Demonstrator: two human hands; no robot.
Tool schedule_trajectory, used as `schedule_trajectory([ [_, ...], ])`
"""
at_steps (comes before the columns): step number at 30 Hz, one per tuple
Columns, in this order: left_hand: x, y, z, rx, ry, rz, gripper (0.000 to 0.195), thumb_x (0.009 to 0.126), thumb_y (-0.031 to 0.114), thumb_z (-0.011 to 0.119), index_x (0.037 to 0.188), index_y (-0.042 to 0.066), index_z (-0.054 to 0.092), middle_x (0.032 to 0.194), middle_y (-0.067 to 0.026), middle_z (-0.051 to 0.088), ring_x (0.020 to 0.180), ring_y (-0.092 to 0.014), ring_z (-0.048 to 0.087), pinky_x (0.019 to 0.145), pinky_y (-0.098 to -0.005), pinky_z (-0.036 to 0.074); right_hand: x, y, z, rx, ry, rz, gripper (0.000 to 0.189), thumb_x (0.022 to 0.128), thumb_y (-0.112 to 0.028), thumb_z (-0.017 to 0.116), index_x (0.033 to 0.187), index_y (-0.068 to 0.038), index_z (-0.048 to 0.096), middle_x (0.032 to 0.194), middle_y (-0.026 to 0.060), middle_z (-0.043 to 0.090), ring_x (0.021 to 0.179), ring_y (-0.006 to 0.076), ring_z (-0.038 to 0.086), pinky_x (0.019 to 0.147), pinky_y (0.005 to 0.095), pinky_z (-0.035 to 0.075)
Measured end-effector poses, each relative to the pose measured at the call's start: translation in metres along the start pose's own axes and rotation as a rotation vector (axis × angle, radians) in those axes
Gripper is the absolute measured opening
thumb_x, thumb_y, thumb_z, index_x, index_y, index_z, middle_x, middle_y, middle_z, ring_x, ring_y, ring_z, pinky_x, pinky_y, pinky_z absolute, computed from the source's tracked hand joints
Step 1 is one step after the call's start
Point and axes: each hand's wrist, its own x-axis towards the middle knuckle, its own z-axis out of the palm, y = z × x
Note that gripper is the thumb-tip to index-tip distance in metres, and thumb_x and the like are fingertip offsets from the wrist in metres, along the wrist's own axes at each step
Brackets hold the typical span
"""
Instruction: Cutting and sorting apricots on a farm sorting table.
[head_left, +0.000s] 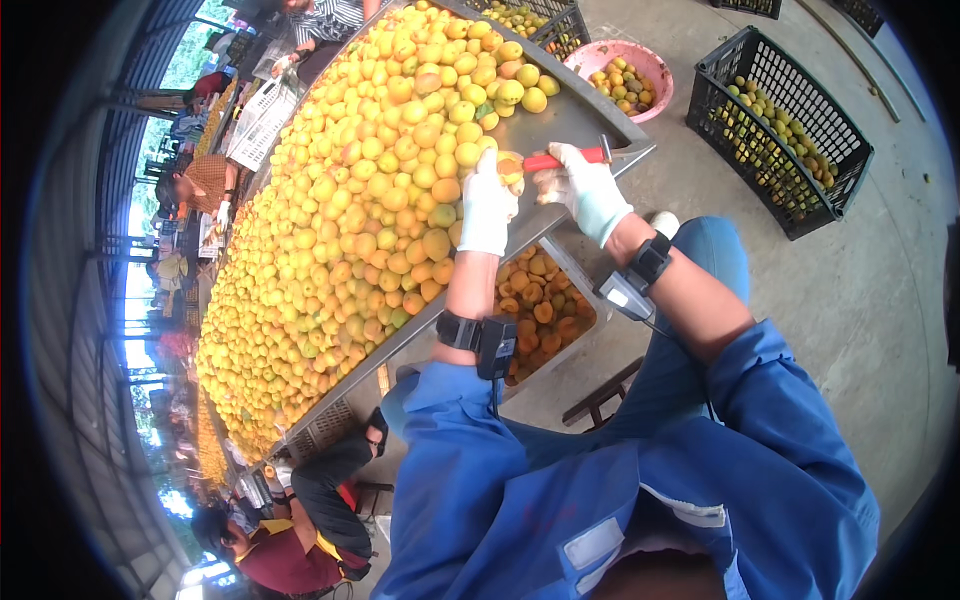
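My gloved left hand (486, 206) is closed around a yellow apricot (511, 168) above the near edge of the metal table. In my gloved right hand (589, 184) is a small tool with a red handle (566, 159). One end of the tool meets the apricot, and a short metal crosspiece shows at the other end. Exactly what its working end does to the fruit is hidden. A large heap of whole apricots (360, 217) covers the table left of my hands. Below my forearms, a tub (574, 367) holds halved apricots (536, 289).
A black plastic crate (795, 67) with greenish fruit stands on the floor at right. Near the table corner (637, 142) are a pink basin (652, 56) and another crate (562, 30). A wooden stool (604, 394) is by my legs. Other people sit along the table's far side and at lower left.
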Motion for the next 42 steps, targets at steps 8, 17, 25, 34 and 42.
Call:
schedule_trajectory([
  [8, 0.009, -0.002, 0.012, -0.148, -0.027, -0.052, 0.04, 0.099, 0.041, 0.039, 0.09, 0.007, 0.057, 0.055, -0.0034, 0.051, 0.031, -0.01, 0.032, 0.031, -0.0239, 0.024, 0.006, 0.004, -0.003, 0.124, 0.059, -0.026, 0.032, 0.09, -0.028, 0.062, 0.106, 0.0, 0.059, 0.093, 0.0151, 0.066, 0.077, 0.0232, 0.064, 0.063, 0.0346, 0.055],
  [17, 0.013, -0.009, 0.018, -0.382, 0.015, -0.189, 0.037, 0.101, 0.038, 0.037, 0.092, 0.007, 0.055, 0.058, -0.0029, 0.049, 0.036, -0.01, 0.033, 0.033, -0.0239, 0.027, 0.014, 0.007, -0.002, 0.296, 0.002, 0.044, 0.032, 0.092, -0.028, 0.059, 0.103, 0.001, 0.059, 0.086, 0.0143, 0.066, 0.073, 0.0228, 0.063, 0.062, 0.032, 0.052],
  [25, 0.027, -0.018, 0.011, -0.189, 0.111, -0.088, 0.034, 0.101, 0.039, 0.039, 0.099, 0.008, 0.053, 0.066, -0.0041, 0.052, 0.037, -0.012, 0.037, 0.034, -0.0255, 0.029, 0.005, 0.001, 0.001, 0.06, 0.059, -0.127, 0.031, 0.091, -0.028, 0.061, 0.103, 0.0, 0.063, 0.091, 0.0138, 0.068, 0.073, 0.0191, 0.065, 0.065, 0.0307, 0.054],
  [34, 0.031, -0.029, 0.024, -0.025, 0.226, 0.223, 0.036, 0.098, 0.023, 0.05, 0.13, 0.009, 0.04, 0.078, -0.0012, 0.049, 0.056, -0.007, 0.045, 0.047, -0.0206, 0.038, -0.003, -0.014, 0.006, -0.17, 0.24, -0.324, 0.024, 0.088, -0.023, 0.066, 0.1, -0.001, 0.065, 0.078, 0.0101, 0.068, 0.06, 0.0151, 0.062, 0.054, 0.0263, 0.05],
  [42, 0.034, -0.037, 0.026, 0.013, 0.177, 0.415, 0.026, 0.094, 0.008, 0.054, 0.12, 0.006, 0.049, 0.083, -0.0027, 0.054, 0.058, -0.007, 0.047, 0.049, -0.0215, 0.041, -0.005, -0.009, 0.01, -0.206, 0.192, -0.379, 0.025, 0.087, -0.022, 0.07, 0.099, -0.001, 0.067, 0.079, 0.0067, 0.068, 0.062, 0.0115, 0.062, 0.054, 0.025, 0.049],
])
